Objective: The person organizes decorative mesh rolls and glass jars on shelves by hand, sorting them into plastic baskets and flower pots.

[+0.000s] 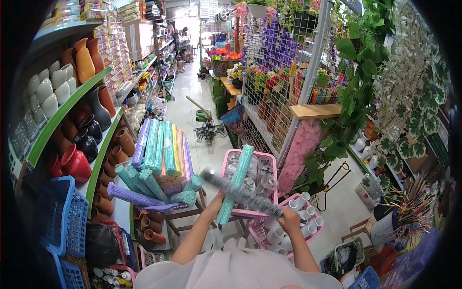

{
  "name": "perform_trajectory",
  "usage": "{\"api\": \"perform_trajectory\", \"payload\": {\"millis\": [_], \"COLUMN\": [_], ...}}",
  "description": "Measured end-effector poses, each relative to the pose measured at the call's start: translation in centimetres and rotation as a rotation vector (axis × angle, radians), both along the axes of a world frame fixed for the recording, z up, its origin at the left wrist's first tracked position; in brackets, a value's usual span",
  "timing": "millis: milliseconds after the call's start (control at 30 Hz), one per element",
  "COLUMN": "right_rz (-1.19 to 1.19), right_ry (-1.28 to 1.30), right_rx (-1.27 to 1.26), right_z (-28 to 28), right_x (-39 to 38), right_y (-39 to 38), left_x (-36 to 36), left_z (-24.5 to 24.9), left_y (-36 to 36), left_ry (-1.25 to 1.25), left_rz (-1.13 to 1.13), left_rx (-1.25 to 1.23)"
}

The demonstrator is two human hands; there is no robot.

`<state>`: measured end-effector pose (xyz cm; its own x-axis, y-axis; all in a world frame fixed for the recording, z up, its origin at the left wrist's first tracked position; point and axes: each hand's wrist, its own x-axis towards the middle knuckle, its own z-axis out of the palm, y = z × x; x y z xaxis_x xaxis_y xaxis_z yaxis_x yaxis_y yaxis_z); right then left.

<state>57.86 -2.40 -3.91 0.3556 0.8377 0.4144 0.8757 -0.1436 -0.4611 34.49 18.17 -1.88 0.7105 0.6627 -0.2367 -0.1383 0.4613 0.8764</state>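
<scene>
My left hand (213,206) is closed around the lower part of a teal, plastic-wrapped bundle (236,185) that stands at a slant before me. A long grey fluffy duster (255,200), smeared by motion, crosses over the bundle. Its lower right end is gripped in my right hand (290,219). Behind the bundle, a pink basket (275,178) holds clear glass-like vessels (265,182). Just under my right hand is a second pink basket (315,236) with several white cylinders (275,235).
To the left, teal, purple and yellow wrapped bundles (159,144) are piled on a stand. Shelves with vases (74,161) and a blue basket (65,216) line the left side. A wire rack (274,72) with artificial flowers stands right of the tiled aisle (185,115).
</scene>
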Motion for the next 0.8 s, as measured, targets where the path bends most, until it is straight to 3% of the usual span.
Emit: {"api": "perform_trajectory", "payload": {"millis": [67,133,200,300,367,467,533,567,800], "right_rz": [-0.138,-0.436,-0.432,-0.025,-0.046,-0.163,-0.375,-0.435,-0.23], "right_ry": [0.082,0.254,0.265,0.071,0.058,0.081,0.319,0.31,0.246], "right_rx": [-0.002,-0.004,-0.031,0.046,-0.024,-0.118,-0.04,-0.063,-0.226], "right_z": [0.7,1.7,1.5,0.9,0.4,-1.1,-0.5,-0.6,-1.6], "right_x": [-0.1,-0.1,-0.3,-1.1,-0.7,0.1,0.4,0.7,-0.7], "right_y": [0.7,1.3,1.1,0.7,1.2,2.6,4.3,5.0,7.8], "left_x": [0.0,-0.2,-0.1,0.1,-0.1,-0.7,-1.0,-1.1,-2.1], "left_z": [0.1,-0.1,-0.4,-1.6,-2.8,-1.7,-2.4,-2.8,-2.6], "left_y": [0.1,0.4,0.6,0.7,0.8,0.8,1.1,1.3,1.5], "left_ry": [-0.06,-0.014,0.032,0.087,0.142,0.103,0.099,0.061,0.037], "left_rz": [-0.035,-0.037,-0.044,0.016,0.073,0.021,0.012,0.047,0.124], "left_rx": [0.089,0.199,0.307,0.323,0.49,0.37,0.332,0.344,0.21]}}
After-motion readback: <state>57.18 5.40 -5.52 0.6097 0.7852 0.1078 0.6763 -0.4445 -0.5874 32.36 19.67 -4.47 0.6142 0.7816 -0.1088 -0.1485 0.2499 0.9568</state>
